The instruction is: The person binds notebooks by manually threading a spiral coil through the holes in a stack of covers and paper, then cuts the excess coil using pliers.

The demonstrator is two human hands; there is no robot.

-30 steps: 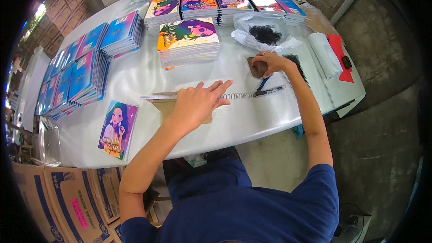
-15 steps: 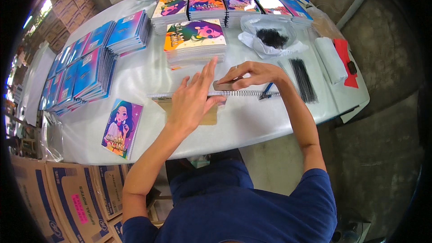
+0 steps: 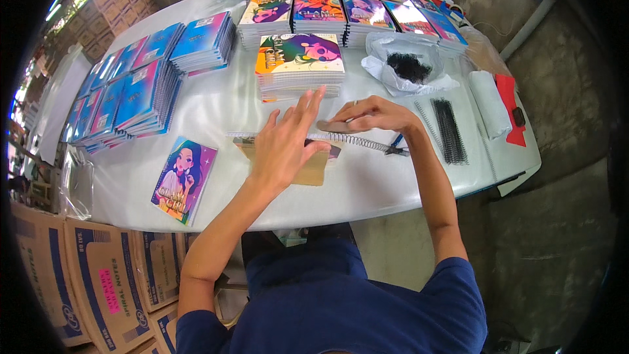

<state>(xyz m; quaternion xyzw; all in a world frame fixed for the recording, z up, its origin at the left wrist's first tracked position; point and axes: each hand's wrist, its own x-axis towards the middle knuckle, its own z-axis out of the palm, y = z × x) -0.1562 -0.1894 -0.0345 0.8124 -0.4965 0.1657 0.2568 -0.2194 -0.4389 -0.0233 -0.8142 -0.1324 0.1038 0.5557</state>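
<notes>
One spread left hand [image 3: 285, 147] partly covered a brown board [image 3: 310, 174] mid-frame; the right hand [image 3: 377, 116] clamped a flat block [image 3: 333, 126].

Block [image 3: 334, 126]: brown-grey. Wire coil [image 3: 357, 141]: dark grey. Backing board [image 3: 309, 174]: tan. Single notebook [image 3: 183, 180]: purple, pink and orange cover with an illustrated figure, dark blue hair. Side stacks [image 3: 147, 88]: blue shading to pink. Centre stack [image 3: 300, 56]: cream, orange, green and purple. Coil bundle [image 3: 451, 132]: black. Counter [image 3: 373, 200]: glossy white. Shirt [image 3: 354, 301]: plain navy. Cartons [image 3: 98, 272]: brown, dark blue bands. Carton label [image 3: 109, 290]: bright pink.
</notes>
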